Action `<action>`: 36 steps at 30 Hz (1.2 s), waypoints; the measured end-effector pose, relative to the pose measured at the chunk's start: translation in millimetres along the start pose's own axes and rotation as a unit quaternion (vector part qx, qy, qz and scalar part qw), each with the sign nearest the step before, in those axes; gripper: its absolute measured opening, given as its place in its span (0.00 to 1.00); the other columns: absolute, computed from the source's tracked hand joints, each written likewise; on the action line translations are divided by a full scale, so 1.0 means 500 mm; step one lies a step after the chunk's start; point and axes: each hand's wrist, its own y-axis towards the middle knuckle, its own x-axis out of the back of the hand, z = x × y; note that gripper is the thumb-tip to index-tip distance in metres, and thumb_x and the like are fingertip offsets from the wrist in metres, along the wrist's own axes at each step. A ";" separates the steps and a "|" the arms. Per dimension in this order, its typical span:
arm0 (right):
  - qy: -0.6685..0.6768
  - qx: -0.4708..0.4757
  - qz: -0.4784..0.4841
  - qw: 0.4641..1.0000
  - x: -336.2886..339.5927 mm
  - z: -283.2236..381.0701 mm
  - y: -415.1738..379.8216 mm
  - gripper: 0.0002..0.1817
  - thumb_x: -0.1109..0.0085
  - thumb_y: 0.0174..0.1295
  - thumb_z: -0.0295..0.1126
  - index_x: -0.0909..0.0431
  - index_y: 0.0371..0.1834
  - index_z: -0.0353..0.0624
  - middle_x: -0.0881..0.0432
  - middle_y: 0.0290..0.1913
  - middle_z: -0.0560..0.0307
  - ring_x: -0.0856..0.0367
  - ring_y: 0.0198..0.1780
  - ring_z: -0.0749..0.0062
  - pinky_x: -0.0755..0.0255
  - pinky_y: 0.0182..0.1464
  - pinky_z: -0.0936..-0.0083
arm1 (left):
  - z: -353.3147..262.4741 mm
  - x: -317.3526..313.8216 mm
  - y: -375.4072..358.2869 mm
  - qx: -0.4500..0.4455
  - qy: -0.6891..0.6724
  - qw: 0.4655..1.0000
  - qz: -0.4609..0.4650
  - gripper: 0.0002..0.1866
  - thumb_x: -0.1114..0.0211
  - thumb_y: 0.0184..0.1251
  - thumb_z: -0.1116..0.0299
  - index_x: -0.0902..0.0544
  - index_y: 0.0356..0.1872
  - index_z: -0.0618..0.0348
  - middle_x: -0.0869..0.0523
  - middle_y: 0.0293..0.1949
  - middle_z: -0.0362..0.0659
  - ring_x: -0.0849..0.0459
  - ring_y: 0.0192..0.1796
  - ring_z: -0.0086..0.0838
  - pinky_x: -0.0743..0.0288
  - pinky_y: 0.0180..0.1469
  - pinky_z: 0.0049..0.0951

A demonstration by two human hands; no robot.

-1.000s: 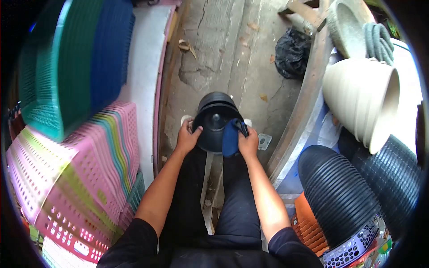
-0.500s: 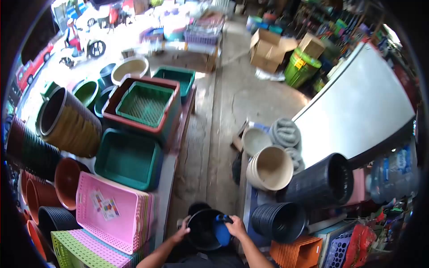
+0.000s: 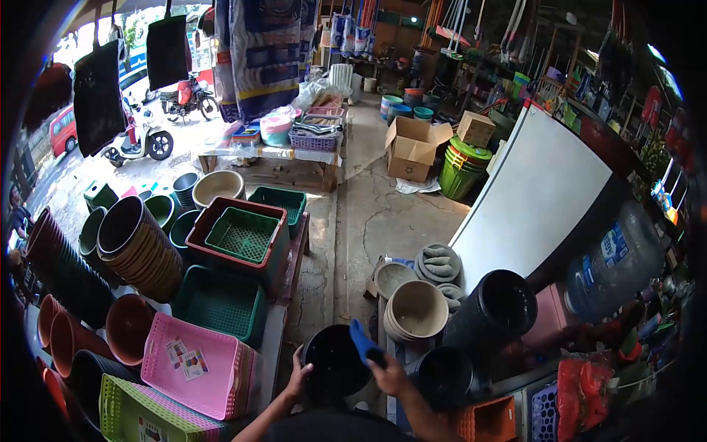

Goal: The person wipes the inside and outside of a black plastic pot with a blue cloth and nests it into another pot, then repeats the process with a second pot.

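Blue shows above the closed right hand, whose fingers curl around the dark end of a soft-looking blue piece. The left hand pinches the rim of a black pot, thumb toward the inside, holding it mouth-up close to the body, between two rows of plastic wares. The blue piece, lying inside the mouth half a second ago, now stands tilted at the right-hand rim; it appears to be lifted off the inner wall, though contact with the rim cannot be told. The left hold on the pot is unchanged, so the vessel seems steady while the right hand moves. The view, turned down to the lap a second ago, now takes in the room.

At left, a pale-edged surface carries a pink basket, a green tray and a reddish-brown tub. Just right of the pot stand nested cream pots, near a tall dark container and a large water bottle. A white panel leans beyond them. Cracked concrete floor runs back to a cardboard box and a green bin; outside, in bright light, a red motorbike is parked.
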 end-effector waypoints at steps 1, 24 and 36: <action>0.017 0.004 0.038 0.999 -0.026 0.018 0.003 0.15 0.45 0.68 0.31 0.23 0.54 0.35 0.16 0.44 0.55 0.21 0.47 0.76 0.29 0.52 0.75 | -0.034 -0.033 -0.001 -0.016 -0.016 1.000 0.014 0.56 0.32 0.49 0.41 0.52 0.73 0.55 0.42 0.68 0.53 0.41 0.70 0.41 0.49 0.72 0.40; -0.209 0.160 0.334 0.905 -0.102 -0.089 0.165 0.21 0.51 0.63 0.40 0.21 0.49 0.34 0.21 0.51 0.33 0.21 0.53 0.45 0.30 0.56 0.56 | -0.200 -0.102 0.038 -0.184 0.213 0.959 0.039 0.65 0.33 0.38 0.26 0.51 0.74 0.55 0.45 0.70 0.54 0.45 0.73 0.47 0.52 0.73 0.45; -0.558 0.182 0.241 0.773 -0.045 0.030 0.122 0.15 0.49 0.59 0.36 0.16 0.40 0.40 0.16 0.42 0.44 0.18 0.50 0.55 0.28 0.54 0.57 | -0.204 -0.137 0.049 -0.170 0.182 0.968 0.028 0.61 0.28 0.37 0.32 0.44 0.73 0.53 0.40 0.67 0.54 0.42 0.71 0.46 0.50 0.72 0.45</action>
